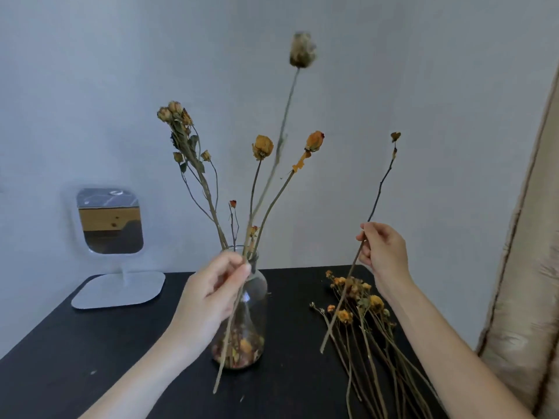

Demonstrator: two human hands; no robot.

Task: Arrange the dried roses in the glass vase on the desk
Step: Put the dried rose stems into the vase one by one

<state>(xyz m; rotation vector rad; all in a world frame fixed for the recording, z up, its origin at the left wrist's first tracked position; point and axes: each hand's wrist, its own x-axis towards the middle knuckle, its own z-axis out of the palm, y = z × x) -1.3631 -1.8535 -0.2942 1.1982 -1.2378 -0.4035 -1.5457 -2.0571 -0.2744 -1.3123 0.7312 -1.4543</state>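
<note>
on the black desk (90, 343), from the head view, the glass vase (257, 300) already carries several dried roses (262, 146), a loose bundle (372, 322) lying beside it. judging by this, stems are being added: the left hand (217, 285) pinches a tall pale rose (302, 49) in front of the vase, its foot outside the glass and needing lifting over the rim. the right hand (382, 252), raised, pinches a thin stem (380, 189) upright.

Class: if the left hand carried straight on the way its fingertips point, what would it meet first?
Probably the neck of the glass vase, just beyond the left hand pinching the long stem; depth is hard to judge from one view.
</note>
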